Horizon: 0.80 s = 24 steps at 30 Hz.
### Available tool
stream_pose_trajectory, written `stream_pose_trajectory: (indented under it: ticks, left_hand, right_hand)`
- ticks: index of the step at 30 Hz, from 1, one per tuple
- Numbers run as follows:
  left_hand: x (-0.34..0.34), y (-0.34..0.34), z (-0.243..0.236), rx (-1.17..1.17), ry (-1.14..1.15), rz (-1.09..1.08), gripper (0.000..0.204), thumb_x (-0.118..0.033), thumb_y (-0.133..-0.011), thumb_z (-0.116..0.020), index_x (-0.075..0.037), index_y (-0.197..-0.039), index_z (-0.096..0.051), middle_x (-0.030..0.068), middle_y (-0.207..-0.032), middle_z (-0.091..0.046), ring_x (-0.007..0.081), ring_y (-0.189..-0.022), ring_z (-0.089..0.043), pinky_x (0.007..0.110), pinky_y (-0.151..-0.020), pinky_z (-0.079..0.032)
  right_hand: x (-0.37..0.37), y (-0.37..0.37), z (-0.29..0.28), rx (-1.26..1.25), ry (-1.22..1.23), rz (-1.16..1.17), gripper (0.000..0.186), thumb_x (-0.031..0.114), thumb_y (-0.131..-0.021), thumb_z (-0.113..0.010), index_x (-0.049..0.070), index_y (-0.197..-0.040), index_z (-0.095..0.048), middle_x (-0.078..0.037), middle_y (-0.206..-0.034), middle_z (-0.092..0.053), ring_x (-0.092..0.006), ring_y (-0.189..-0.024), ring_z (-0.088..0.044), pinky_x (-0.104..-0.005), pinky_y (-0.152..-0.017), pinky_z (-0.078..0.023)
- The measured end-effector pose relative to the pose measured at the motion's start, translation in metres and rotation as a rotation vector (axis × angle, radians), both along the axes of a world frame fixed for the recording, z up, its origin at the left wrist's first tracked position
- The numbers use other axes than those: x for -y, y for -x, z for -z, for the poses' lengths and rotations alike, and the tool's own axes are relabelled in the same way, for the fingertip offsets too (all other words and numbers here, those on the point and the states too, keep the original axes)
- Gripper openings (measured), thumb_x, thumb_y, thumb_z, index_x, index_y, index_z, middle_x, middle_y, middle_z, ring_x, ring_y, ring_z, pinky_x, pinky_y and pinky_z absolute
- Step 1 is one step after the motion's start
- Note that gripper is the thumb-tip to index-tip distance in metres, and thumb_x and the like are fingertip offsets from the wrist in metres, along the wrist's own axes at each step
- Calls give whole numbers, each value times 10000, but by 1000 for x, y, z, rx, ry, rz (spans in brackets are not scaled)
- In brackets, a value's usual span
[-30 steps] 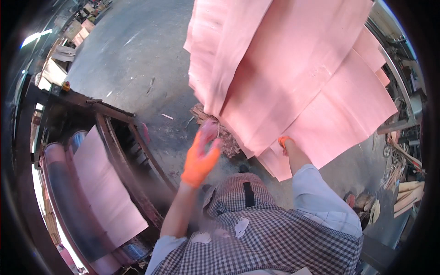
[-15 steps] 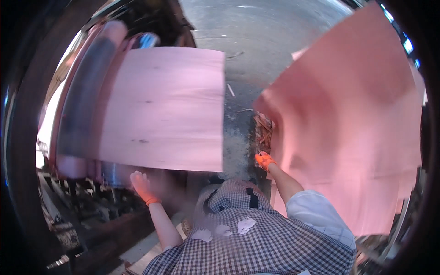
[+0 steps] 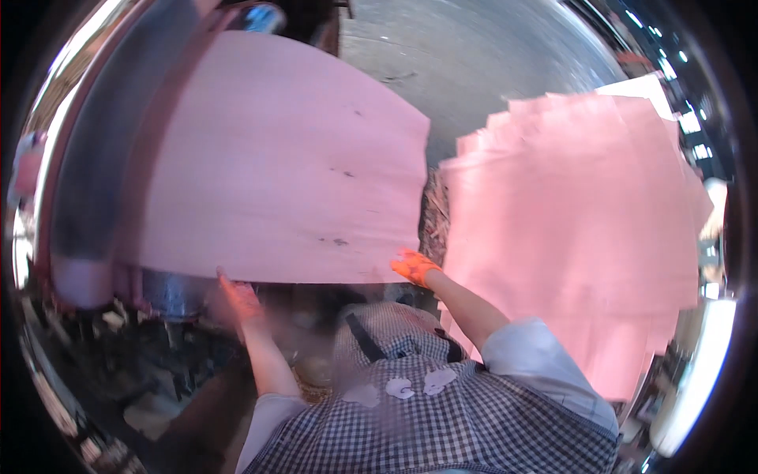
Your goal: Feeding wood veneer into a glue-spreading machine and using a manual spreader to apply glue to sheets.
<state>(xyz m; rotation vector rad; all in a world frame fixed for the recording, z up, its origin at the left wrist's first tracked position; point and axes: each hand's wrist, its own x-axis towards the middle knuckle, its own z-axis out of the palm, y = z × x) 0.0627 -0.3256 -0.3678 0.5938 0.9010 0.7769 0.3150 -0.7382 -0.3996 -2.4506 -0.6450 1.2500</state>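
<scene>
A broad, thin pinkish sheet (image 3: 276, 166), which looks like wood veneer with a few dark marks, extends from between the rollers on the left. My right hand (image 3: 414, 268), in an orange glove, grips it near its near right corner. My left hand (image 3: 241, 300), also orange-gloved, is at the sheet's near edge close to the rollers; its fingers are blurred, with one pointing up at the edge. A dark long roller (image 3: 118, 134) lies across the sheet's left end. To the right is an uneven stack of similar pinkish sheets (image 3: 568, 221).
Between the sheet and the stack, scraps (image 3: 434, 209) litter the ground. A grey floor (image 3: 466, 47) stretches beyond. Dark machine framework (image 3: 95, 355) sits below the rollers at the left. My checked apron (image 3: 442, 411) fills the lower middle.
The sheet at the rollers reaches farther right. My right hand has left the sheet curled over the stack, which now lies flat, and moved left onto the roller sheet. My left hand has risen to its edge.
</scene>
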Motion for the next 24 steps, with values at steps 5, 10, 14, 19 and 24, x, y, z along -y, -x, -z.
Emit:
stream_pose_trajectory:
  ticks: [5, 10, 14, 19, 24]
  left_hand:
    - [32, -6, 28, -96, -146, 575, 675, -470, -955, -519, -142, -1514, -328, 38, -1538, -369, 275, -1410, -343, 528, -1132, -290]
    - [134, -148, -40, -85, -194, 655, 533, -264, -953, -563, -114, -1450, -441, 54, -1423, -515, 254, -1274, -511, 436, -1069, -380]
    - [290, -332, -177, -386, -985, 995, 342, -178, -928, -621, -35, -1239, -631, 83, -1079, -675, 168, -947, -624, 302, -775, -493]
    - [512, -430, -264, 220, -796, 1257, 504, -129, -929, -623, -19, -1396, -469, 63, -1082, -633, 156, -921, -597, 290, -778, -491]
    - [614, -364, -335, 925, -917, 1520, 623, 11, -929, -553, 28, -1491, -287, 167, -1350, -524, 223, -1280, -498, 278, -924, -469]
  right_hand:
    - [-16, 1, -41, -135, -98, 101, 885, 595, -811, -631, 56, -1466, -380, -215, -1472, -412, -337, -1380, -372, -383, -1141, -294]
    - [21, -28, -26, 296, -264, -30, 1033, 604, -753, -681, 36, -1507, -263, -250, -1405, -449, -421, -1276, -450, -459, -1086, -350]
    - [81, -35, -20, 624, -211, 415, 850, 529, -837, -625, 32, -1465, -341, -246, -1376, -481, -397, -1272, -463, -451, -1088, -345]
    - [260, -96, -68, 558, -332, 1116, 514, 493, -856, -592, 102, -1185, -648, -179, -1183, -645, -333, -1133, -599, -412, -972, -477]
    - [472, -159, -368, 1126, 146, 1572, 548, 511, -874, -553, 167, -1300, -584, -149, -1302, -594, -373, -1220, -539, -521, -1000, -441]
